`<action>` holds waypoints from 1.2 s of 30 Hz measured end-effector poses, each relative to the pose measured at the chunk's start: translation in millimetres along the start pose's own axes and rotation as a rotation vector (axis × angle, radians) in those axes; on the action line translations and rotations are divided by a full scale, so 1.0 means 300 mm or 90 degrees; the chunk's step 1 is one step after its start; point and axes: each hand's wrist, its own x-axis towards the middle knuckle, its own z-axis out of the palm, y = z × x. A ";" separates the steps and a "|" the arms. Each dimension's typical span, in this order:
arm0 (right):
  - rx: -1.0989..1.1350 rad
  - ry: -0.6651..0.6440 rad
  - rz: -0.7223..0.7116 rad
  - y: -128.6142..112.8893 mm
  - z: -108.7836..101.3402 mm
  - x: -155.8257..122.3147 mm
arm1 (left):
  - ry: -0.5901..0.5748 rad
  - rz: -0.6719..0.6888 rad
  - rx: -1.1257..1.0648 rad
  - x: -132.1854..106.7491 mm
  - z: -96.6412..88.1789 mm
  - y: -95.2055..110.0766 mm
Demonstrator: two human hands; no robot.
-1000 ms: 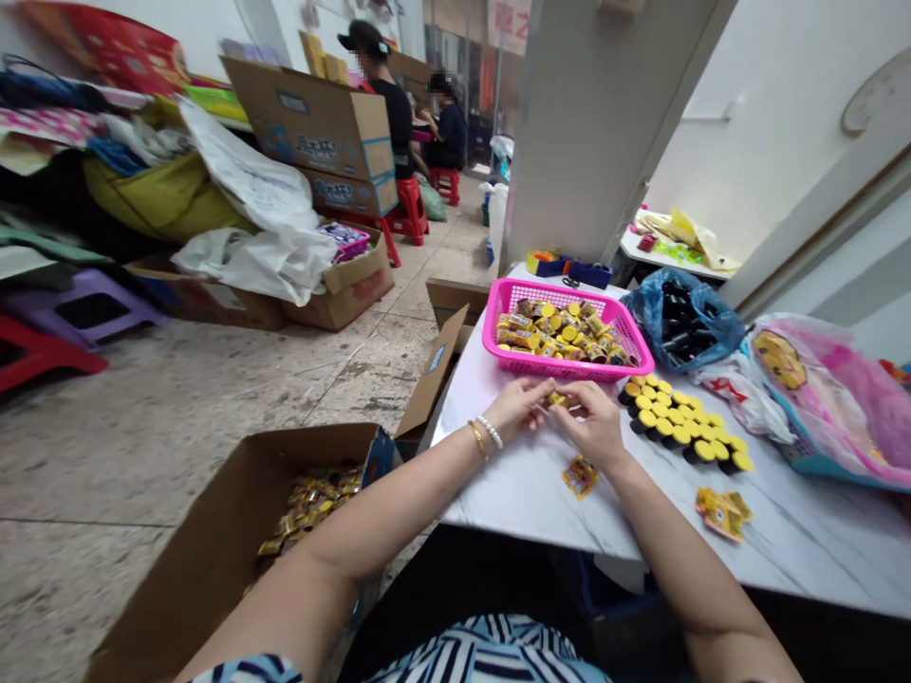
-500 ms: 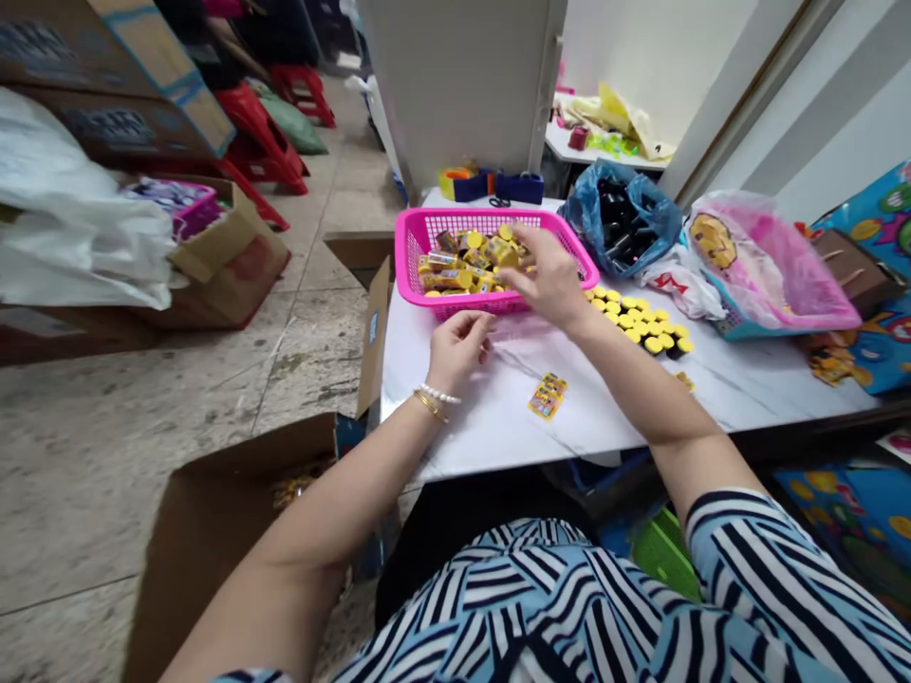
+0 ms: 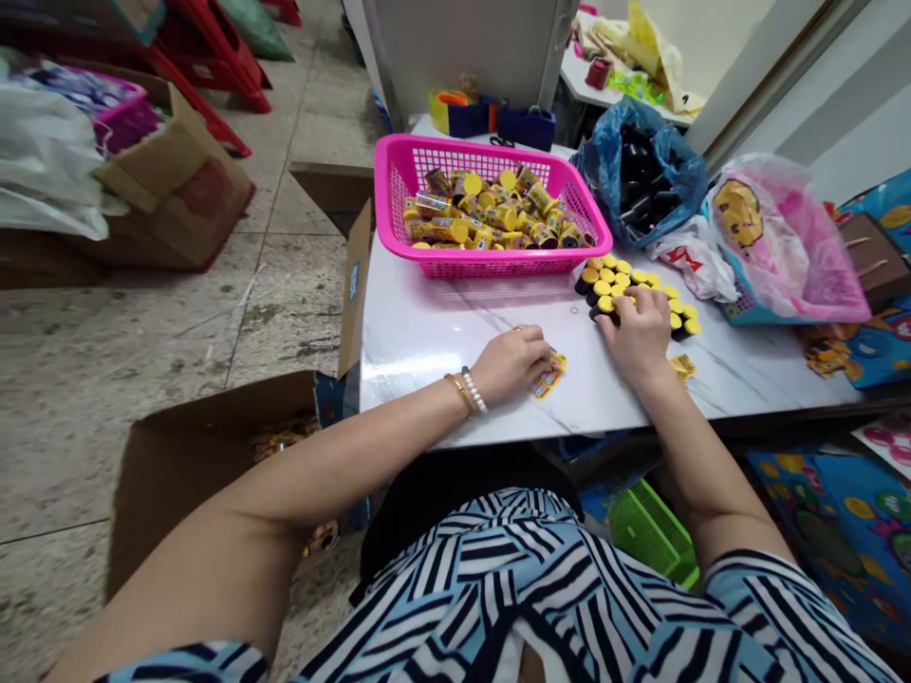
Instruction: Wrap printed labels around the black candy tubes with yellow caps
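Observation:
My left hand (image 3: 513, 365) is low over the table, its fingertips pinched on a small stack of yellow printed labels (image 3: 553, 378). Their near edge lies on the tabletop, and my fingers hide part of them. My right hand (image 3: 641, 337) reaches into a cluster of small black bottles with yellow caps (image 3: 604, 289). Thumb and fingers close around one at the near side of the group, mostly hidden by the hand. Behind both hands stands a pink plastic basket (image 3: 491, 266), heaped with yellow-labelled small bottles (image 3: 502, 218).
A blue bag (image 3: 598, 152) of black bottles and a plastic-lined pink basket (image 3: 818, 275) stand to the right. More yellow labels (image 3: 683, 367) lie by my right wrist. A small ring (image 3: 573, 310) lies on the white table (image 3: 427, 332). An open carton (image 3: 185, 446) is at lower left.
My right hand has left the pink basket and moved right and nearer to the yellow-capped bottles. My left hand has moved from the basket's front edge right to the labels. The view has shifted.

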 end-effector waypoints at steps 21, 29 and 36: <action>0.345 0.017 -0.093 -0.253 0.023 0.127 | 0.304 -0.338 -0.555 0.028 -0.191 -0.094; 0.427 0.074 -0.079 -0.305 -0.038 0.168 | 0.381 -0.325 -0.488 0.027 -0.214 -0.072; 0.716 -0.179 0.078 -0.430 -0.083 0.240 | 0.467 -0.281 -0.446 0.019 -0.238 -0.057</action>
